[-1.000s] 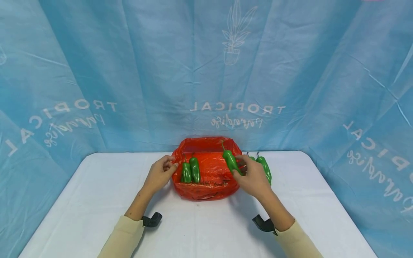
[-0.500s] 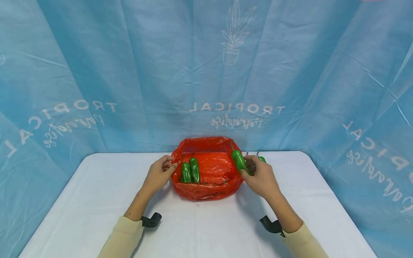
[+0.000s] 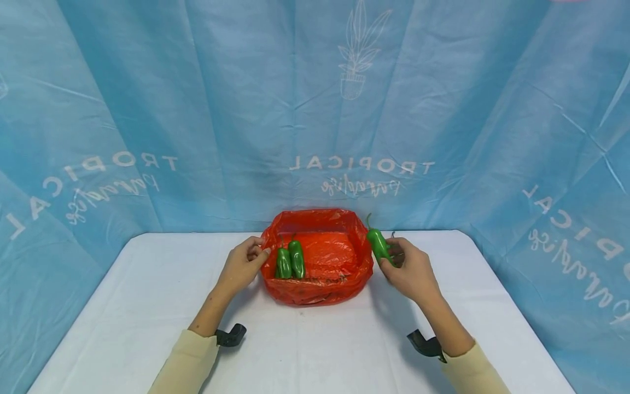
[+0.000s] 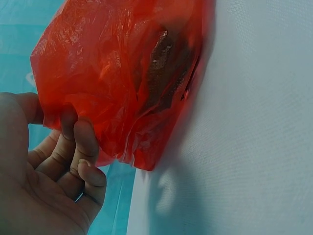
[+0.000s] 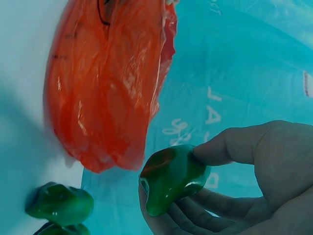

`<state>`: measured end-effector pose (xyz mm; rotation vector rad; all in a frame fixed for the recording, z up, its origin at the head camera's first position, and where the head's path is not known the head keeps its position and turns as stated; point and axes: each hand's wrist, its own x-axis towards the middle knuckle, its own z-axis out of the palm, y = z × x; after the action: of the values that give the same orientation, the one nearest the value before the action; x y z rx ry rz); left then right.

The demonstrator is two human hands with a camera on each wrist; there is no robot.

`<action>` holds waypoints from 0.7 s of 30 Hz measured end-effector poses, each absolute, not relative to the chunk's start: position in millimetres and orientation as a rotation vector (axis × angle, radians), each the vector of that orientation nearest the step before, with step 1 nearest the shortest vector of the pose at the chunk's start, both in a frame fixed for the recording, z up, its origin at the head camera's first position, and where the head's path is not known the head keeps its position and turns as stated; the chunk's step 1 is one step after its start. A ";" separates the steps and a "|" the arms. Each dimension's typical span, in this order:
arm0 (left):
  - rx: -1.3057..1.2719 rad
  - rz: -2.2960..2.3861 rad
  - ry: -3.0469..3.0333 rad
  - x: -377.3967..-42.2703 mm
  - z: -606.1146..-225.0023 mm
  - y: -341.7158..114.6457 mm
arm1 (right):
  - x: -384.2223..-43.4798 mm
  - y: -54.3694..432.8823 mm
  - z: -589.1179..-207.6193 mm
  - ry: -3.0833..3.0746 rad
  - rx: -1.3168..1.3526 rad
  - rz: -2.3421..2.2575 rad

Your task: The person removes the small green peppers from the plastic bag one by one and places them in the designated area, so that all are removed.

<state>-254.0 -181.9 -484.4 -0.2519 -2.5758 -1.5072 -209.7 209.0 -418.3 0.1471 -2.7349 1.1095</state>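
A red plastic bag (image 3: pixel 315 294) sits with its mouth wide at the far middle of the table. Inside, on the left, two green peppers (image 3: pixel 284 265) lie side by side. My left hand (image 3: pixel 242 266) pinches the bag's left rim between thumb and fingers. Just outside the right rim, my right hand (image 3: pixel 412 272) holds another green pepper (image 3: pixel 378 244) between thumb and fingers, stem pointing up. In the right wrist view, two more green peppers (image 5: pixel 61 203) rest on the table below this hand; the head view shows only a stem of them behind it.
A white cloth covers the table (image 3: pixel 295 350), whose far edge meets a blue printed curtain (image 3: pixel 246 109). Curtain also hangs along both sides. Each wrist wears a black camera mount (image 3: pixel 231 335).
My right hand has carried the pepper rightward, from over the bag's mouth to outside its right rim. My left hand keeps its place on the rim.
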 end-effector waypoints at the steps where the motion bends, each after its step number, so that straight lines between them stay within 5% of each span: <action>1: -0.254 -1.503 -2.578 -254.4 -484.7 -182.1 | -209.9 210.7 -418.3 -2.736 0.143 1.108; 21: -0.244 -1.495 -2.597 -254.6 -485.2 -181.9 | -227.4 242.6 -430.8 -2.783 0.002 1.056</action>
<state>-254.6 -181.9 -485.2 -0.2441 -2.5970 -1.4954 -227.4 242.6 -430.8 0.0019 -2.7829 1.0561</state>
